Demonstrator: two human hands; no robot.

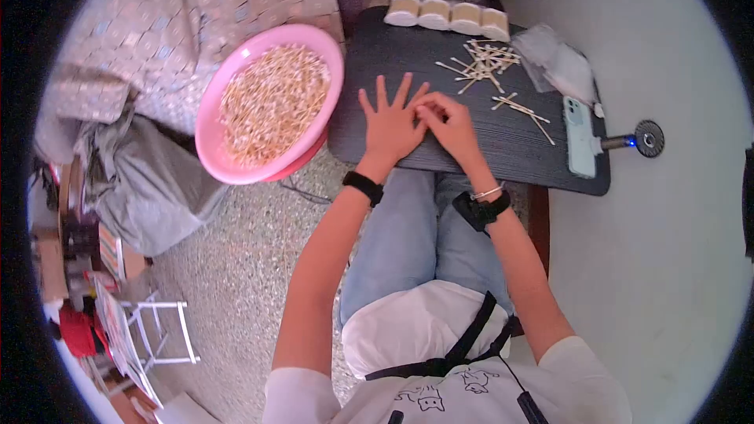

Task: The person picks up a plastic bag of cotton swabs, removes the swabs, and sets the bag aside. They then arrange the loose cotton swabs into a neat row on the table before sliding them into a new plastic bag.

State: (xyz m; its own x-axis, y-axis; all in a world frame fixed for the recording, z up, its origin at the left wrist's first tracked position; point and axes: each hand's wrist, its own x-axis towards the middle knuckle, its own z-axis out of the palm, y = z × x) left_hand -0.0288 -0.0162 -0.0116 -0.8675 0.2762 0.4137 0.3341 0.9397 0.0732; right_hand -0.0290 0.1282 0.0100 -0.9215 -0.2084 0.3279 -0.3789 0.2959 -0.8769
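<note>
My left hand [390, 127] is spread flat, back side up, over the front left part of the dark board. My right hand [449, 124] has its fingers curled and pinched together against the thumb side of the left hand. What lies between the right fingertips, if anything, is too small to make out. Beyond the hands is a loose pile of cotton swabs [488, 63], with several more swabs [522, 108] lying nearer. At the left a pink basin [206, 122] holds a great heap of cotton swabs [275, 106].
The dark board [503, 149] lies beyond my lap. Along its far edge stand several packs of swabs [434, 14]. At the right are clear plastic bags [561, 63], a phone [580, 137] and a small fan [649, 140] beside the wall. A grey cover [149, 188] drapes at the left.
</note>
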